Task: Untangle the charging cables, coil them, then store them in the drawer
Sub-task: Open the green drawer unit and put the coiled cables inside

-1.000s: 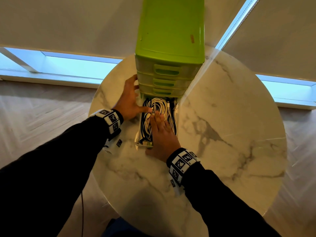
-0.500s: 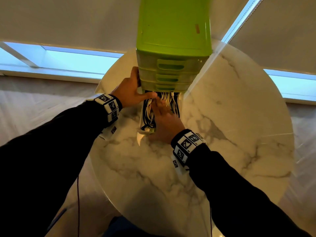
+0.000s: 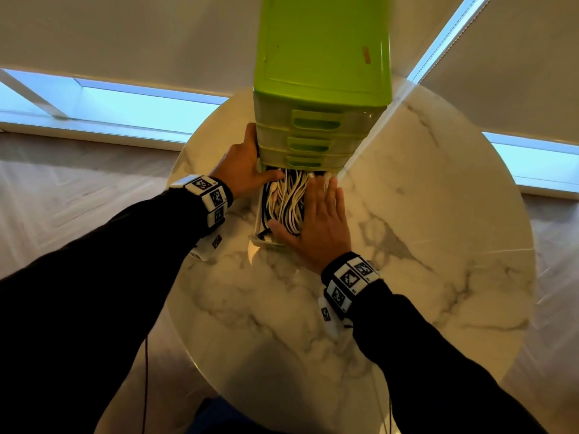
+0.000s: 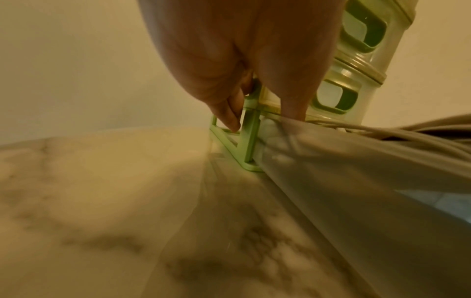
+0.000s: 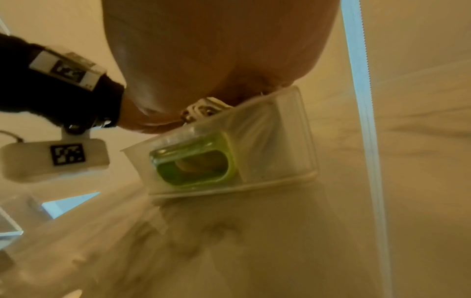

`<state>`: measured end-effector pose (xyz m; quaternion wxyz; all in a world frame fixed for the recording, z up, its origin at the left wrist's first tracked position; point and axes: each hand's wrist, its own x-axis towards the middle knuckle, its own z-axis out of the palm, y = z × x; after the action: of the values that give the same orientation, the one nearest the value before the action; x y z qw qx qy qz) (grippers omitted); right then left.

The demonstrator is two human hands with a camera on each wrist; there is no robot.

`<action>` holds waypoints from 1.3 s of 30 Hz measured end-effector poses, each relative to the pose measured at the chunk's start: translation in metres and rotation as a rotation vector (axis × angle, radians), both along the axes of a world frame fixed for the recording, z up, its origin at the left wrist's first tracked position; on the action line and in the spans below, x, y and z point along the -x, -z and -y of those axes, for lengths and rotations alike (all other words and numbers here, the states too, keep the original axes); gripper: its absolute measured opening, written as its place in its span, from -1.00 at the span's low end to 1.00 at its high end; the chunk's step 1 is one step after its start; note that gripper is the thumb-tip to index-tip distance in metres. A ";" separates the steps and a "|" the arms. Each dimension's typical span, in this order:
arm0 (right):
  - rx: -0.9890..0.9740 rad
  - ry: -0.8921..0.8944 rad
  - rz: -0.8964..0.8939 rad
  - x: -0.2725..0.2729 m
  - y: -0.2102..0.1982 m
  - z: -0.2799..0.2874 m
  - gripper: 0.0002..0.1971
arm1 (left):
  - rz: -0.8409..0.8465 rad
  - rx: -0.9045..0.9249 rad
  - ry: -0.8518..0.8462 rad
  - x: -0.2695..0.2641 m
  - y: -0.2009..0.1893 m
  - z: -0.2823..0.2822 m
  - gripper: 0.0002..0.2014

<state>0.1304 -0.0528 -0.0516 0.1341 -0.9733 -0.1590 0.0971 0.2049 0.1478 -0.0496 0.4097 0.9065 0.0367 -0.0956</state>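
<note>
The green drawer unit [image 3: 322, 57] stands at the table's far side. Its bottom clear drawer [image 3: 261, 239] is pulled out towards me and holds white and black charging cables [image 3: 286, 202]. My right hand [image 3: 319, 220] lies flat on the cables' right half with straight fingers reaching the unit's mouth. My left hand [image 3: 241, 167] rests against the unit's left side, its thumb on the cables at the mouth. In the left wrist view, fingers [image 4: 229, 119] touch the green frame [image 4: 251, 137] beside the drawer wall [image 4: 331, 171]. The right wrist view shows the drawer's green handle [image 5: 193, 161] below my palm [image 5: 216, 50].
The round marble table [image 3: 423, 245] carries only the unit. Three shut drawers [image 3: 313, 123] sit above the open one. Window strips [image 3: 125, 104] and blinds lie behind, and wooden floor surrounds the table. My left wrist camera [image 5: 56, 157] hangs just left of the drawer front.
The drawer has slid a little further into the unit. My right hand moved from the middle of the cables to their right side, flat. My left hand moved up along the unit's side.
</note>
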 end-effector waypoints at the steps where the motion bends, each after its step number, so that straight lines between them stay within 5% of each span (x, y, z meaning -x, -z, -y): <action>1: 0.036 -0.036 -0.002 -0.001 0.003 -0.001 0.20 | -0.001 0.001 0.004 0.000 -0.001 0.000 -0.01; 7: 0.198 -0.185 -0.010 -0.013 0.005 0.001 0.26 | -0.022 0.005 0.032 0.002 -0.006 -0.002 -0.04; 10: 0.222 -0.270 -0.023 -0.022 0.003 0.001 0.28 | -0.049 -0.004 0.001 0.006 -0.013 0.002 0.15; 19: 0.093 -0.294 0.071 0.008 0.009 0.012 0.28 | -0.037 -0.066 -0.085 0.011 -0.015 0.016 0.22; 23: 0.110 -0.465 0.173 0.017 0.019 0.023 -0.01 | -0.029 -0.045 -0.051 0.010 -0.010 0.011 0.23; 26: 0.055 -0.542 0.201 -0.001 0.023 0.022 -0.10 | -0.022 -0.003 0.035 0.008 -0.010 0.002 0.04; 29: 0.024 -0.505 0.190 -0.030 0.018 0.018 -0.04 | -0.044 0.016 0.094 0.003 -0.014 -0.008 -0.23; 32: 0.000 -0.435 0.181 -0.050 0.007 0.008 -0.16 | -0.059 -0.002 0.118 0.000 -0.014 -0.013 -0.28; 36: -0.142 -0.380 0.444 -0.022 0.014 0.012 -0.55 | -0.039 0.001 0.117 0.001 -0.012 -0.010 -0.32; 39: -0.177 -0.394 0.481 -0.013 0.023 0.027 -0.52 | -0.042 0.010 0.119 0.000 -0.009 -0.011 -0.31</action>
<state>0.1437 -0.0796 -0.0743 0.1553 -0.9035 -0.3793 -0.1256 0.2051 0.1588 -0.0403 0.4067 0.9028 -0.0092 -0.1391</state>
